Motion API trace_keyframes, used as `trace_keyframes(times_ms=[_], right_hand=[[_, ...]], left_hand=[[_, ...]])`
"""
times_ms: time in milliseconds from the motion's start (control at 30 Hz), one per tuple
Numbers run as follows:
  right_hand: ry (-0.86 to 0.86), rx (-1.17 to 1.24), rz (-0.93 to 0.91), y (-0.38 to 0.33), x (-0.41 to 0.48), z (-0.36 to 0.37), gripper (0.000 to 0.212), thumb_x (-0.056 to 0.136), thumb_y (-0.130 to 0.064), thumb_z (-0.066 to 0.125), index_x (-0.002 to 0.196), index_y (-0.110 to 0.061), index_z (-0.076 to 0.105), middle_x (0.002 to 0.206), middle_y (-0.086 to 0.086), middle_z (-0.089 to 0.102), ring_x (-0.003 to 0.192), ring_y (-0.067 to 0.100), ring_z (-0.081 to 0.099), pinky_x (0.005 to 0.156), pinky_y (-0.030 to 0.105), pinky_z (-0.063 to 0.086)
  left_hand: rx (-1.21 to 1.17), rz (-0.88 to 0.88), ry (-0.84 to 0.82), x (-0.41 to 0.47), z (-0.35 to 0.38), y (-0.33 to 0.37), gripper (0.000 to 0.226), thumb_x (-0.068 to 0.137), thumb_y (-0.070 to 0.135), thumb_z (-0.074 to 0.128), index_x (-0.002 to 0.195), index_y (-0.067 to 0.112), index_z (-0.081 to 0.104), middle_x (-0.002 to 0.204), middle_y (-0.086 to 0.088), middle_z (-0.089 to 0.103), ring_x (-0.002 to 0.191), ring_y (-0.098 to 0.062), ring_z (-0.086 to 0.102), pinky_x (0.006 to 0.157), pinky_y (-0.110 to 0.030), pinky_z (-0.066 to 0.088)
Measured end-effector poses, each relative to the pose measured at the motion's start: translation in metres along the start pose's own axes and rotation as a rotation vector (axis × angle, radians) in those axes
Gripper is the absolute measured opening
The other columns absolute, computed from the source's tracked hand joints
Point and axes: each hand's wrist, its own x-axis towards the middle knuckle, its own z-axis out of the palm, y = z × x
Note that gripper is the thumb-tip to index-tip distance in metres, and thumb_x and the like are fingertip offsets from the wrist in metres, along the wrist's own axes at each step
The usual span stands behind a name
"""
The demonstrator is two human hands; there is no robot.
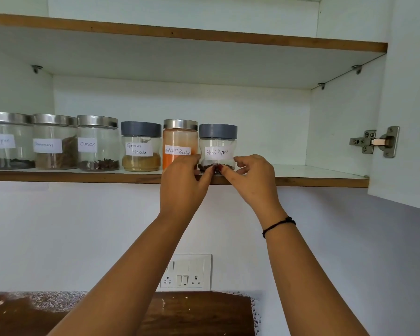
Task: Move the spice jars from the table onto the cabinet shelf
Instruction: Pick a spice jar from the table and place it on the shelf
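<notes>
Both hands on pepper jar (217, 147) at shelf (313, 181) edge: left hand (183, 180) and right hand (252, 177) pinching base, beside chilli jar (180, 141).

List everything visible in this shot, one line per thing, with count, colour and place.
Clear glass jars with steel lids: four, on the lower shelf; three at left, one holding orange powder fifth in the row.
Clear waisted jars with grey lids: two; "Garam Masala" fourth, "Black Pepper" at the right end.
White cabinet shelves with brown edges: two.
Steel cabinet door hinge: one, right side.
White wall switchboard: one, below the shelf.
Brown wooden table: one, bottom.
Black thread wristband: one, right wrist.
Left hand: fingertips at the pepper jar's base.
Right hand: fingertips at the same base.
</notes>
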Motion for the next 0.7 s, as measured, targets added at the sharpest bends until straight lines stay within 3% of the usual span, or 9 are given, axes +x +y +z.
trace_keyframes(times_ms=[300,433,533,633,700], right_hand=[[0.015,-0.022,0.017,-0.0025,-0.0005,0.0004,0.060,0.079,-0.051,0.075,0.123,-0.010,0.067,0.118,0.006,0.067,0.092,0.017,0.066,0.071,0.018,0.045],[0.046,-0.041,0.036,-0.0020,-0.0002,-0.0008,0.064,0.079,-0.050,0.076,0.122,-0.004,0.065,0.113,0.011,0.068,0.094,0.020,0.066,0.075,0.021,0.047],[0.071,-0.035,0.044,-0.0022,-0.0012,-0.0012,0.063,0.079,-0.050,0.076,0.119,-0.003,0.066,0.106,0.012,0.069,0.093,0.021,0.066,0.076,0.023,0.048],[0.078,-0.035,0.032,-0.0023,-0.0030,-0.0020,0.059,0.080,-0.049,0.075,0.117,-0.004,0.067,0.105,0.011,0.069,0.090,0.019,0.065,0.074,0.021,0.045],[0.078,-0.039,0.020,-0.0018,-0.0041,-0.0026,0.055,0.082,-0.048,0.074,0.115,-0.004,0.067,0.107,0.010,0.068,0.085,0.014,0.063,0.069,0.014,0.042]], left_hand=[[0.039,0.001,-0.007,0.0018,0.0016,-0.0038,0.029,0.092,0.044,0.066,0.103,0.018,0.073,0.086,0.002,0.072,0.075,-0.011,0.065,0.071,-0.029,0.058],[0.015,0.018,0.001,0.0010,-0.0016,-0.0035,0.023,0.093,0.036,0.067,0.101,0.016,0.074,0.086,0.002,0.073,0.075,-0.011,0.066,0.069,-0.023,0.053],[-0.024,-0.003,0.032,-0.0015,-0.0039,-0.0007,0.024,0.096,0.031,0.064,0.108,0.013,0.075,0.093,-0.001,0.075,0.080,-0.012,0.068,0.073,-0.022,0.052],[-0.043,-0.015,0.049,-0.0038,-0.0041,0.0017,0.024,0.098,0.029,0.060,0.109,0.013,0.074,0.097,-0.003,0.076,0.082,-0.014,0.068,0.075,-0.020,0.049],[-0.057,-0.026,0.043,-0.0046,-0.0038,0.0015,0.024,0.100,0.030,0.057,0.100,0.014,0.075,0.089,-0.002,0.074,0.075,-0.011,0.063,0.068,-0.016,0.045]])
